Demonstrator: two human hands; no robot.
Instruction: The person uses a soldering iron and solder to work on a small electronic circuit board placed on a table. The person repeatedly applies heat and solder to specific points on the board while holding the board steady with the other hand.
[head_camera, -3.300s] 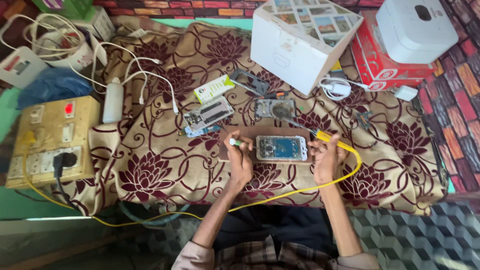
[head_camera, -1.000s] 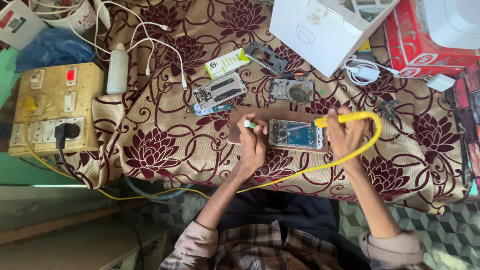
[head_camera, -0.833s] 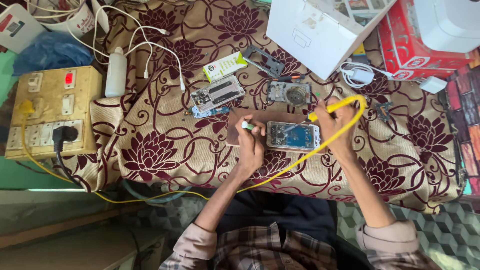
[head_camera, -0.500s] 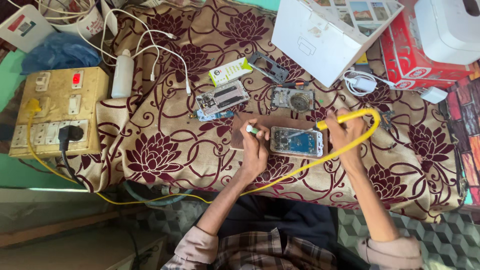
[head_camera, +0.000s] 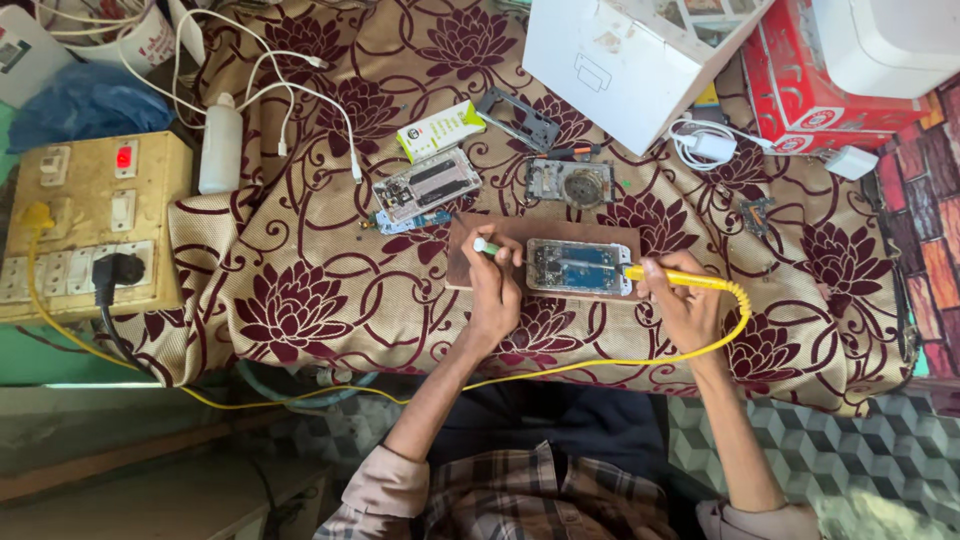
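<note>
An opened phone (head_camera: 580, 267) with its blue insides showing lies on a brown wooden board (head_camera: 462, 262) on the flowered cloth. My left hand (head_camera: 495, 290) rests at the phone's left end, pinching a small green-and-white tool (head_camera: 487, 246). My right hand (head_camera: 685, 305) grips a yellow soldering iron (head_camera: 680, 280) whose tip points at the phone's right end. The iron's yellow cord (head_camera: 560, 368) loops under my arms toward the switchboard.
Another opened phone (head_camera: 427, 185), a round-part circuit board (head_camera: 570, 182) and a metal frame (head_camera: 518, 118) lie behind. A white box (head_camera: 620, 60), red box (head_camera: 800, 90), charger (head_camera: 715, 145), white bottle (head_camera: 220, 145) and yellow switchboard (head_camera: 95, 225) surround the cloth-covered table (head_camera: 300, 290).
The view has shifted a little. My right hand has lowered the soldering iron so it lies level at the phone's right end; the cord loop has dropped. The left hand stays at the phone.
</note>
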